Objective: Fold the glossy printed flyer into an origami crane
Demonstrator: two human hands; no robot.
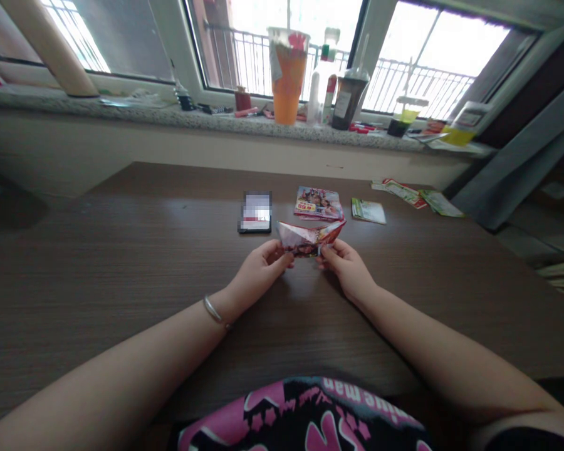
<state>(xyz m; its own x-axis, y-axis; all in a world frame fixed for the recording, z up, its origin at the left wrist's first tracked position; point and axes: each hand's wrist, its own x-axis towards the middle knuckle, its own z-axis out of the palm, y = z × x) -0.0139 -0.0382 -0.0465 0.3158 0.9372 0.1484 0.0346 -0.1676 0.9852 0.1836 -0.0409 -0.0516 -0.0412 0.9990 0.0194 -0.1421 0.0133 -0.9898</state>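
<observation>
Between my two hands is a glossy, colourful printed paper sheet (305,239), partly folded, its upper corners standing up above the table. My left hand (266,263) pinches its lower left edge, thumb in front; a silver bangle circles that wrist. At the lower right edge my right hand (345,266) pinches the same sheet. Just beyond it lies a stack of printed leaflets (318,202). A phone-like device (255,213) with a blurred screen rests to the left of the stack. Right of the stack sits a small pale green and white packet (368,211).
Flat green and red wrappers (423,199) lie at the table's far right. On the windowsill (145,113) behind stand a large cup of orange drink (288,78), a clear bottle (318,91), a dark drink cup (349,100) and smaller items. The brown table (122,250) stretches to both sides.
</observation>
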